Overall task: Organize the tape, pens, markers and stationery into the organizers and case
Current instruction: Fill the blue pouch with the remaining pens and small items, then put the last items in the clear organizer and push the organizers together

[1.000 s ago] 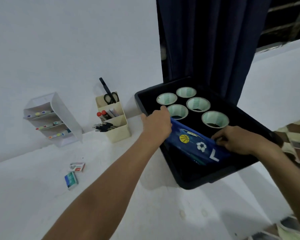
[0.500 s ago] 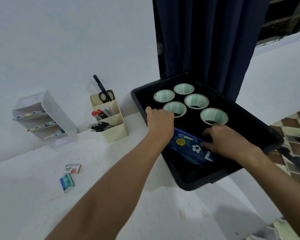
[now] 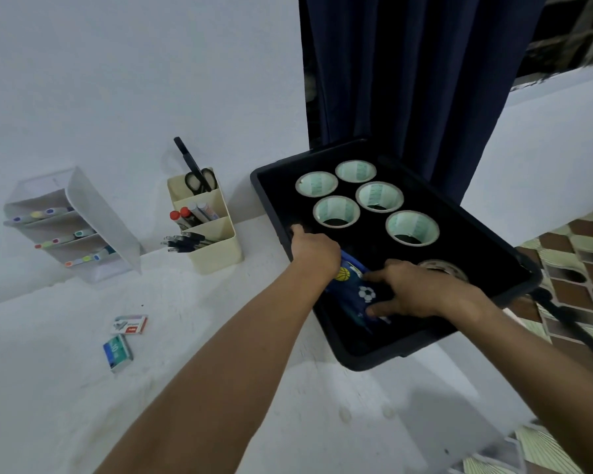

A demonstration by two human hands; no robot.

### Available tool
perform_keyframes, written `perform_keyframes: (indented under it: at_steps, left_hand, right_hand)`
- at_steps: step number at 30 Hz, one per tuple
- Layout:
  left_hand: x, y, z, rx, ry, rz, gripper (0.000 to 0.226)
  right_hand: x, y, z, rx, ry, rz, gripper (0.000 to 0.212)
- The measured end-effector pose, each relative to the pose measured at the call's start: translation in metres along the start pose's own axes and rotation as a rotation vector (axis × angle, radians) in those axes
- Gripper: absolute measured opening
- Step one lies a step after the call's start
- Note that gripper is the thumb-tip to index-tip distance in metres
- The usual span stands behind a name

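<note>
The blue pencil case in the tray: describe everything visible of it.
The blue pencil case looks like soft fabric, printed with a basketball and a soccer ball. It lies slanted in the near left part of the black tray. The left hand grips its far end; the right hand covers its near end.
</note>
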State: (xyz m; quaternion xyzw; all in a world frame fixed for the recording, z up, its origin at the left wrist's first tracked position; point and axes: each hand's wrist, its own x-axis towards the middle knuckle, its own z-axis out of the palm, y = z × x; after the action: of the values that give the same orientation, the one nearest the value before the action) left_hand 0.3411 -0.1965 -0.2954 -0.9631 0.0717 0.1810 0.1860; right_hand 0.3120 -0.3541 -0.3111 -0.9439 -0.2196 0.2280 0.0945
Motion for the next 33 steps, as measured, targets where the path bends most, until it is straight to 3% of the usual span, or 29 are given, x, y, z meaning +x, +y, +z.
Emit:
perform_keyframes:
  at_steps: [5,12,15,19,26,30,33]
  left_hand:
    - [-0.012,-0.003,-0.003,-0.053,0.033,0.023,0.021]
    - [-0.055,-0.048,-0.007,-0.397,0.475,0.058,0.023]
    - [-0.081,-0.094,0.004,-0.497,0.524,0.027,0.027]
    - [-0.118,-0.160,0.034,-0.563,0.510,-0.135,0.029]
    - [-0.174,-0.236,0.127,-0.696,0.362,-0.441,0.035]
    - [-0.186,-0.243,0.171,-0.721,0.132,-0.456,0.053]
    - [-0.189,-0.237,0.193,-0.734,0.057,-0.432,0.055]
  right_hand:
    - [-0.004,-0.002,-0.001,-0.012,0.013,0.039,0.073]
    - [-0.013,-0.044,-0.031,0.099,0.328,-0.078,0.038]
    - [-0.010,-0.086,-0.041,0.174,0.426,-0.160,0.037]
    - [0.009,-0.157,-0.038,0.182,0.447,-0.311,0.031]
    - [0.046,-0.274,0.009,0.139,0.255,-0.517,0.031]
    - [0.075,-0.311,0.041,0.048,0.115,-0.523,0.035]
    - [0.093,-0.330,0.064,-0.058,0.042,-0.493,0.033]
